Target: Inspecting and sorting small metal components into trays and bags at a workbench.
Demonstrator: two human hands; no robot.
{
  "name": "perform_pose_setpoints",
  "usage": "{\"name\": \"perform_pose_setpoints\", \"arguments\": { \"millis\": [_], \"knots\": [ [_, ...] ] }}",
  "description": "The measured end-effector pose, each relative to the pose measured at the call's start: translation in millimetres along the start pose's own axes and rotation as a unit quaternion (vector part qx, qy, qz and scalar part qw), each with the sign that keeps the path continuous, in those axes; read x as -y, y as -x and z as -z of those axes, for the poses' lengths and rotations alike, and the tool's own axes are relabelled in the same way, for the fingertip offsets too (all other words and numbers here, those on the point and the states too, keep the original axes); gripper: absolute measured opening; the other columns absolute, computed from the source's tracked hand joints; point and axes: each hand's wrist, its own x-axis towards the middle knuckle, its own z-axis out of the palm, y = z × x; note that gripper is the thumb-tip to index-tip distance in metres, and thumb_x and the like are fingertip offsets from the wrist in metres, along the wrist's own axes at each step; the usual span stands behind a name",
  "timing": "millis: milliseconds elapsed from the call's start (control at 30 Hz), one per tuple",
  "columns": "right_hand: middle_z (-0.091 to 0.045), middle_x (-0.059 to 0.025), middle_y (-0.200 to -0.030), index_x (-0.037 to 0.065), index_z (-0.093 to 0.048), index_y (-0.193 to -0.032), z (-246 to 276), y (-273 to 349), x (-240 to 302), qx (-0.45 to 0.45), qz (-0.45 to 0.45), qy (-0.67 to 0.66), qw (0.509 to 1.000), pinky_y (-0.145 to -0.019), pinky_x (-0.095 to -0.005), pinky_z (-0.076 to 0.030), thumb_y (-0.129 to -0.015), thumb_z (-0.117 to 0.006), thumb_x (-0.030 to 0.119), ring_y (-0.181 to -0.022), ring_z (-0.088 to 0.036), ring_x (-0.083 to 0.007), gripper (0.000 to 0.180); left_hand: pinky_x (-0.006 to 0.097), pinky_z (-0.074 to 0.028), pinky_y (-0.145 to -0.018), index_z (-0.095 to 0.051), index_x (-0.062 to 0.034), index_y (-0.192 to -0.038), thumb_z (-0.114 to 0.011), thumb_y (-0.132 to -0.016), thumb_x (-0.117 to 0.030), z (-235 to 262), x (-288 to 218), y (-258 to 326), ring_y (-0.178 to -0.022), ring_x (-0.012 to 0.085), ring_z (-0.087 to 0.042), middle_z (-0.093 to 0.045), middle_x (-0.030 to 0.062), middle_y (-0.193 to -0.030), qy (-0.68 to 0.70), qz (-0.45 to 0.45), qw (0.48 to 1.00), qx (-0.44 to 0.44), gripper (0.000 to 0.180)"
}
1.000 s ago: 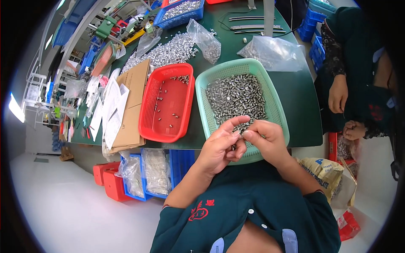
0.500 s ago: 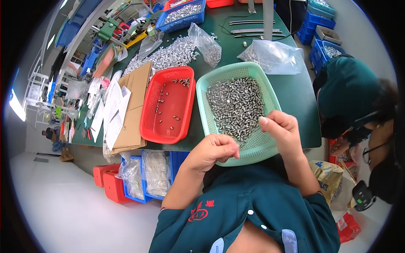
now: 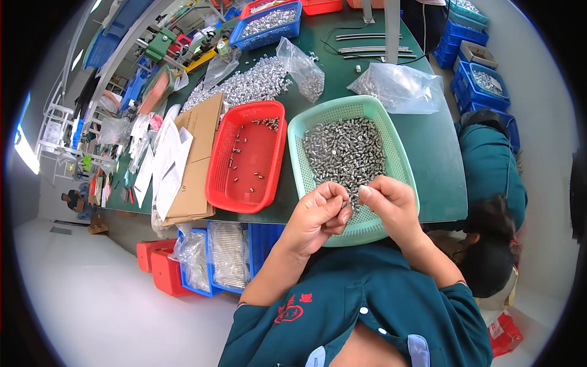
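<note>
A pale green perforated basket point(image 3: 403, 160) stands at the table's near edge, holding a heap of small silvery metal parts point(image 3: 345, 150). Over its near end, my left hand point(image 3: 319, 219) is closed, thumb and fingers pinched, with what looks like one small metal part at the fingertips. My right hand point(image 3: 391, 205) is closed too, its thumb tip close to the left fingers; whatever lies in its pinch is hidden. To the left sits a red perforated basket point(image 3: 251, 156) with a few metal parts scattered on its bottom and a small cluster in its far corner.
Flattened cardboard point(image 3: 199, 153) and papers lie left of the red basket. Farther back are a pile of shiny parts point(image 3: 251, 82), clear plastic bags point(image 3: 400, 85) and a blue basket point(image 3: 269, 27). At the right a co-worker point(image 3: 495, 165) bends low beside the table.
My hands have come closer together over the green basket's near end, fingertips nearly meeting. The view has shifted slightly. The co-worker at the right has bent lower.
</note>
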Motion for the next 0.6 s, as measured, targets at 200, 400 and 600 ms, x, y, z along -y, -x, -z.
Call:
{"name": "perform_pose_setpoints", "arguments": {
  "millis": [200,400,600],
  "knots": [
    [-0.050,-0.0003,-0.059,-0.002,-0.059,-0.071,2.5,-1.3,-1.1,0.014,-0.031,-0.031,0.999,-0.049,-0.0247,-0.035,-0.084,-0.065,0.012,-0.057,-0.045,-0.0063,0.020,0.019,-0.026,-0.047,-0.052,-0.0074,-0.096,-0.056,-0.091,-0.019,0.4,0.2,-1.1,-0.053,0.0047,-0.033,-0.053,0.0053,-0.071,-0.013,0.001,1.000,0.010,0.013],
    [-0.053,-0.0048,-0.059,-0.002,-0.059,-0.070,13.4,-11.8,9.8,0.088,0.060,0.098,0.989,-0.050,-0.0278,-0.038,-0.081,-0.067,0.012,-0.055,-0.049,-0.0107,0.019,0.018,-0.028,-0.048,-0.051,-0.0081,-0.097,-0.057,-0.090,-0.015,-4.1,-5.4,1.4,-0.058,0.0060,-0.043,-0.053,0.0031,-0.070,-0.111,0.008,0.994,-0.018,0.012],
    [-0.052,-0.0040,-0.059,-0.002,-0.059,-0.069,7.4,-9.6,4.4,0.078,0.095,0.134,0.983,-0.050,-0.0279,-0.037,-0.081,-0.067,0.012,-0.056,-0.048,-0.0103,0.020,0.019,-0.029,-0.048,-0.049,-0.0095,-0.099,-0.057,-0.090,-0.015,-8.0,-7.9,0.2,-0.059,0.0069,-0.046,-0.053,0.0018,-0.069,-0.110,-0.016,0.993,-0.030,0.013]
  ]
}}
